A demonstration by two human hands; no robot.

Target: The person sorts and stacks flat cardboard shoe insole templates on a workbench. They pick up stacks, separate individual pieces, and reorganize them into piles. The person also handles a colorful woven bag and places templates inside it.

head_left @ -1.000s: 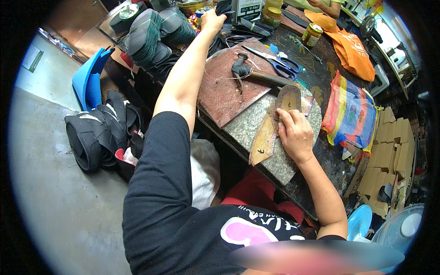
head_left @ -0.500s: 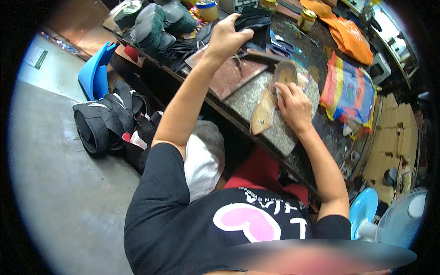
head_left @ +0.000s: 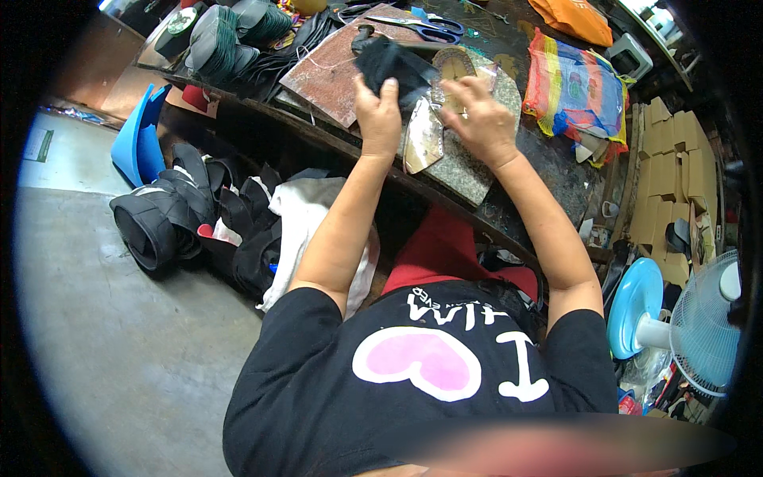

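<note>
My left hand (head_left: 377, 119) is closed on a dark black piece of material (head_left: 391, 67), smeared by motion, perhaps several layers. It is held above the edge of a reddish-brown board (head_left: 330, 67). Just right of it, my right hand (head_left: 486, 126) hovers with its fingers bent and apart, nothing visible in them. Beneath that hand, a sole-shaped brown template (head_left: 453, 62) and a shiny pale tan pointed piece (head_left: 424, 139) lie on a speckled grey stone slab (head_left: 470, 168). My right fingers hide part of the template.
Behind the board lie blue-handled scissors (head_left: 433, 30). Dark green thread spools (head_left: 214, 49) stand at the far left of the bench. A colourful plastic bag (head_left: 574, 87) and an orange bag (head_left: 568, 20) are at right. Black rolled material (head_left: 151, 222) and a fan (head_left: 703, 326) flank me.
My left hand has come back from the far side of the bench with the black material, close to my right hand. My right hand has lifted off the template and its fingers have spread.
</note>
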